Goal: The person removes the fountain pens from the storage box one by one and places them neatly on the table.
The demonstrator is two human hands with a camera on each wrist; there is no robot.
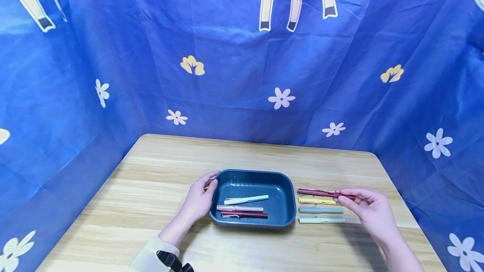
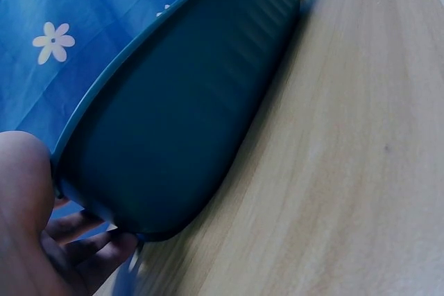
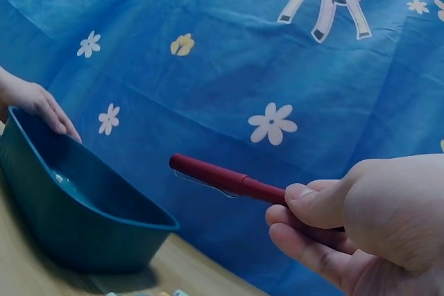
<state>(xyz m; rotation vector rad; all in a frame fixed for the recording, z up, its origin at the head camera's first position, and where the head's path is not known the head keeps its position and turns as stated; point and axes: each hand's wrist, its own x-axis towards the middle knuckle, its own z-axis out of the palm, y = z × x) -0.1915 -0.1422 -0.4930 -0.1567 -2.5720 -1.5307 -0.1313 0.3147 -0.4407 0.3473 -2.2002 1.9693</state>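
My left hand [image 1: 200,196] grips the left end of a dark teal plastic basin [image 1: 291,217], thumb at the rim and fingers around the outer corner. Inside the basin lie a pale mint pen [image 1: 245,200], a pale pink pen [image 1: 242,209] and a dark red pen [image 1: 245,215]. To the right of it, my right hand [image 1: 372,209] pinches another dark red pen [image 3: 222,177] near one end between thumb and fingers. Its clip end points toward the basin, and it is raised above the table.
Under and in front of the right hand, a yellow pen [image 1: 315,201], a blue-grey pen [image 1: 321,210] and a mint green pen [image 1: 321,220] lie in a row beside the basin. Blue patterned cloth [image 1: 234,108] hangs around the wooden table [image 1: 159,158].
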